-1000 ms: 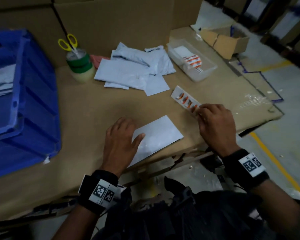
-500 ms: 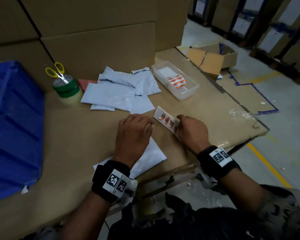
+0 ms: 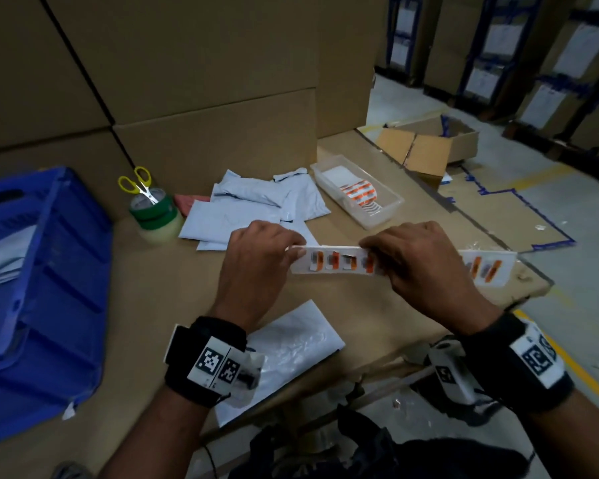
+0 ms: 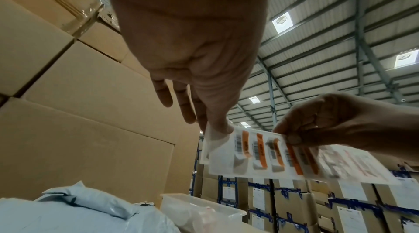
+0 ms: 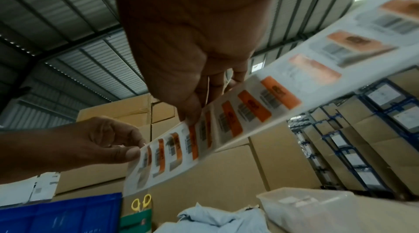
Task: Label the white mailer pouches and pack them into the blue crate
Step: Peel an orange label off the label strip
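A long white label strip (image 3: 339, 265) with orange barcode stickers hangs in the air above the table. My left hand (image 3: 293, 252) pinches its left end between thumb and finger, as the left wrist view shows (image 4: 217, 127). Further along the strip, my right hand (image 3: 377, 250) pinches it too (image 5: 195, 111), and the rest trails off to the right. One white mailer pouch (image 3: 298, 340) lies flat near the front edge, below my left wrist. More pouches lie in a pile (image 3: 253, 205) at the back. The blue crate (image 3: 49, 271) on the left holds some pouches (image 3: 4, 257).
A clear plastic tray (image 3: 391, 209) with a roll of labels stands at the back right. Yellow scissors (image 3: 140, 184) stand in stacked tape rolls (image 3: 154, 216) by the crate. Large cardboard boxes (image 3: 204, 133) wall off the back. An open carton (image 3: 429, 146) sits beyond the table's right end.
My left hand left the flat pouch and took the strip's left end. Both hands raised the strip off the table and stretched it out.
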Motion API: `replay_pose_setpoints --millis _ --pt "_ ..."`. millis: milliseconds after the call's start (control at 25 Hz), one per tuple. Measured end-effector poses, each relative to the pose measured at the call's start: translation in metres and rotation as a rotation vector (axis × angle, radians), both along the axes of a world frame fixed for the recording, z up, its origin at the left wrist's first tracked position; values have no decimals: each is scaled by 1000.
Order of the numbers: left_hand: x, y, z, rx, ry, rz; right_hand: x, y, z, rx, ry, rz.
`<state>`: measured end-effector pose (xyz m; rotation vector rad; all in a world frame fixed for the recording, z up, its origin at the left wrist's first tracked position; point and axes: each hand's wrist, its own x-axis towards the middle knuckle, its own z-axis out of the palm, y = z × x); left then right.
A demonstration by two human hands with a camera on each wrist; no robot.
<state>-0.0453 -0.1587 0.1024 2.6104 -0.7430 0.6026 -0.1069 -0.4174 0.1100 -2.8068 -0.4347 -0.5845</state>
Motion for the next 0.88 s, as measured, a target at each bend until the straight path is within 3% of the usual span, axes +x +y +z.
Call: replay_pose_setpoints --millis 240,440,560,680,800,880 --pt "-12 5 13 44 -28 -66 2 19 16 37 -123 56" --pt "-13 36 19 -141 70 22 1 4 25 -72 -100 -111" --pt "-14 55 22 -126 101 96 -2 -10 34 -4 -49 -100" --pt "-20 42 25 69 20 72 1 0 42 18 63 -15" --pt "-29 8 32 35 -1 -57 3 18 49 45 86 56" --pt "-33 -2 32 19 -29 -61 0 19 53 105 -6 45"
